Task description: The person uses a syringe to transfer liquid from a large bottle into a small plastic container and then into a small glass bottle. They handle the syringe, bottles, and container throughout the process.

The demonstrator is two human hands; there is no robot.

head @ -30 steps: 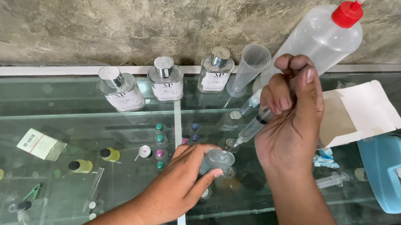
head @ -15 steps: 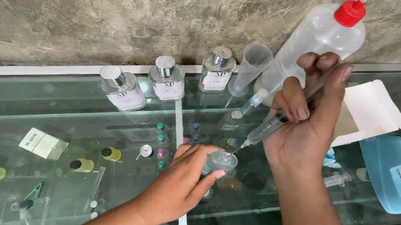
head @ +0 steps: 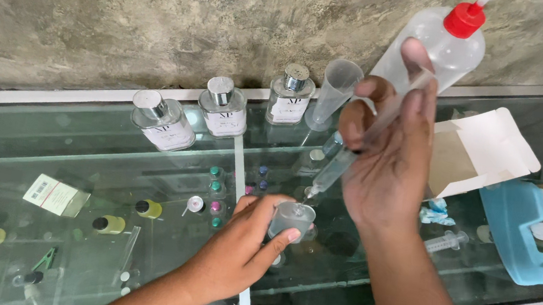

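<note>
My left hand (head: 245, 240) grips a small clear glass bottle (head: 291, 219) that stands on the glass counter (head: 82, 166). My right hand (head: 385, 158) holds a clear plastic syringe (head: 345, 159) tilted downward, its tip just above the bottle's mouth. The thumb rests on the raised plunger end. Behind my hands stand three square perfume bottles (head: 222, 107) with silver caps and a clear measuring cup (head: 335, 92).
A squeeze wash bottle with a red cap (head: 441, 46) stands at the back right. An open white carton (head: 487, 151), a blue tape dispenser (head: 532, 230) and a second syringe (head: 447, 241) lie to the right. Small vials and a little box (head: 55, 195) show under the glass.
My right hand has lifted and turned, its fingers spreading along the syringe, and the plunger end now points up. The left hand keeps its hold on the small bottle.
</note>
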